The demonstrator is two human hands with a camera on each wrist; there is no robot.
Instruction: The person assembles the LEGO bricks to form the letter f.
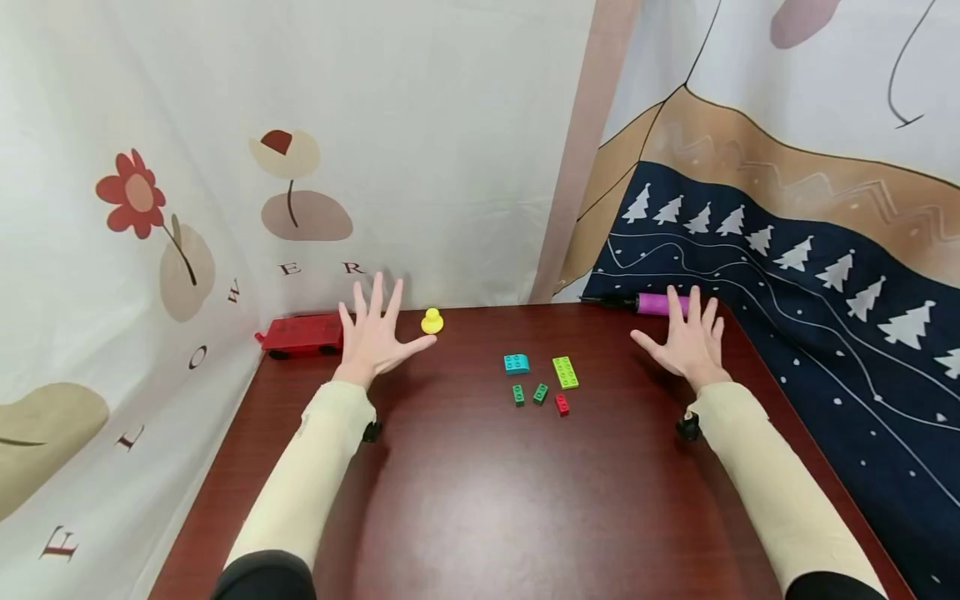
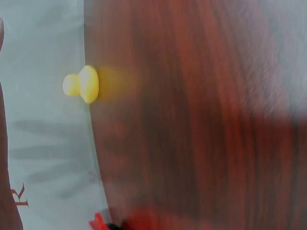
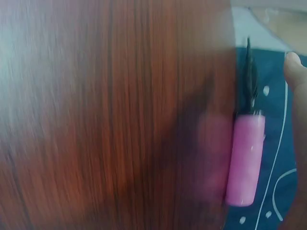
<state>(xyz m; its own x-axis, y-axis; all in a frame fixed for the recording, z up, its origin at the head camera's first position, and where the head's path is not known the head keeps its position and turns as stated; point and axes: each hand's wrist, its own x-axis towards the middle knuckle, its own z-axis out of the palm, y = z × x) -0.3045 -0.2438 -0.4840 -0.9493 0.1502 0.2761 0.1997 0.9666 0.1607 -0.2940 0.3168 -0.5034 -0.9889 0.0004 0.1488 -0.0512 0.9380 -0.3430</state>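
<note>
My left hand (image 1: 372, 333) is held with its fingers spread above the far left of the table. Beside it are a red toy car (image 1: 303, 335) and a small yellow rubber duck (image 1: 432, 321). On the right, my right hand (image 1: 690, 340) is also spread, overlapping a purple-pink hand pump (image 1: 651, 304) with a black nozzle in the head view. Between the hands lie several toy building bricks: a blue one (image 1: 517, 363), a lime green one (image 1: 566, 372), two small dark green ones (image 1: 540, 393) and a red one (image 1: 562, 405). Neither hand holds anything.
The dark red-brown wooden table (image 1: 525, 500) meets a white printed curtain (image 1: 450, 167) at the back and left. A navy cloth with white trees (image 1: 787, 333) hangs along the right edge. The duck and the pump stand close to the back edge.
</note>
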